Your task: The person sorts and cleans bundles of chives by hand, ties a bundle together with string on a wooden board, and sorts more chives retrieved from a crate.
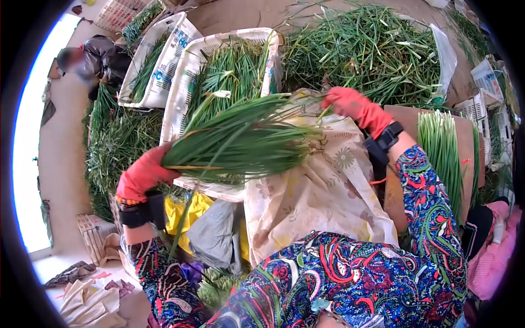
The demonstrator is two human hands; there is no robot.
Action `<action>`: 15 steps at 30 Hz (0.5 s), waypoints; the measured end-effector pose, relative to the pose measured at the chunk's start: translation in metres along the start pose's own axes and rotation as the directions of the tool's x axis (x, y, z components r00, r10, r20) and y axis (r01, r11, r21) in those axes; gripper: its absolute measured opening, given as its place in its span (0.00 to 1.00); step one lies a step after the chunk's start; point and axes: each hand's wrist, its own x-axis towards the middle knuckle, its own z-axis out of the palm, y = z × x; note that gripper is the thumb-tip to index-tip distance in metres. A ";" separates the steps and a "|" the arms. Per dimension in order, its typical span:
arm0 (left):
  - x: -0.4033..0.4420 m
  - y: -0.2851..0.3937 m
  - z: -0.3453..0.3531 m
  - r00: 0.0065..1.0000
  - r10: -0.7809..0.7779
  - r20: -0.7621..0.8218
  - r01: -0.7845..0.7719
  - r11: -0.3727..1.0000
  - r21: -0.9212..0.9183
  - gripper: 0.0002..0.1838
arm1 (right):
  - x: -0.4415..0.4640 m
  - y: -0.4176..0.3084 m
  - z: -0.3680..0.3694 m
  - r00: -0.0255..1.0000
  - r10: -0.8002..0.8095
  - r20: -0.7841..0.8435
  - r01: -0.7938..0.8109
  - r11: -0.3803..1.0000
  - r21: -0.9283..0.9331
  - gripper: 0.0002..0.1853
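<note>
I see the gloved left hand [143,174] closed round one end of a leafy green bunch [235,142], which stretches toward the right hand [350,105]; those fingers curl near its far end, whether pinching strands I cannot tell; a white crate [176,90] sits beyond the left hand.

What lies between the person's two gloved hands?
In the head view, a bunch of green stalks spans most of the stretch from the left hand to the right hand.

Left glove [143,176]: matt. Slatted crate [180,85]: rigid, smooth plastic. Floral sheet [317,202]: creased, matt. Board [466,147]: cardboard-like, matt. Held leaf bundle [235,136]: smooth, faintly glossy
</note>
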 end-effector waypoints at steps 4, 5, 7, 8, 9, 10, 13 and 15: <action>-0.013 0.055 -0.006 0.999 0.041 -0.026 -0.035 0.977 0.211 0.35 | 0.000 0.103 -0.066 0.938 0.225 -0.263 -0.344 0.523 -0.780 0.15; -0.013 0.062 -0.008 0.997 0.060 -0.039 -0.049 0.967 0.250 0.35 | -0.009 0.070 -0.067 0.908 0.223 -0.355 -0.415 0.361 -0.835 0.22; -0.009 0.081 -0.011 0.997 0.074 0.005 -0.070 0.912 0.403 0.36 | -0.016 -0.021 -0.067 0.927 0.251 -0.277 -0.370 0.517 -0.772 0.39; -0.005 0.088 -0.008 0.990 0.141 0.011 -0.128 0.851 0.509 0.34 | -0.016 -0.047 -0.051 0.972 0.131 -0.195 -0.223 0.778 -0.588 0.42; 0.000 0.097 -0.007 0.983 0.176 0.043 -0.168 0.800 0.576 0.33 | -0.008 -0.053 -0.029 0.992 -0.056 -0.115 0.049 0.996 -0.069 0.48; 0.005 0.107 -0.004 0.975 0.209 0.077 -0.209 0.740 0.639 0.33 | -0.004 -0.081 -0.012 0.994 -0.099 -0.036 0.104 0.979 0.177 0.48; 0.009 0.145 0.018 0.973 0.191 0.128 -0.220 0.609 0.762 0.31 | 0.009 -0.150 0.025 0.984 -0.177 -0.003 0.156 0.859 0.487 0.42; 0.016 0.157 0.023 0.961 0.197 0.193 -0.270 0.529 0.805 0.31 | 0.018 -0.168 0.032 0.988 -0.129 0.090 0.020 0.671 0.741 0.33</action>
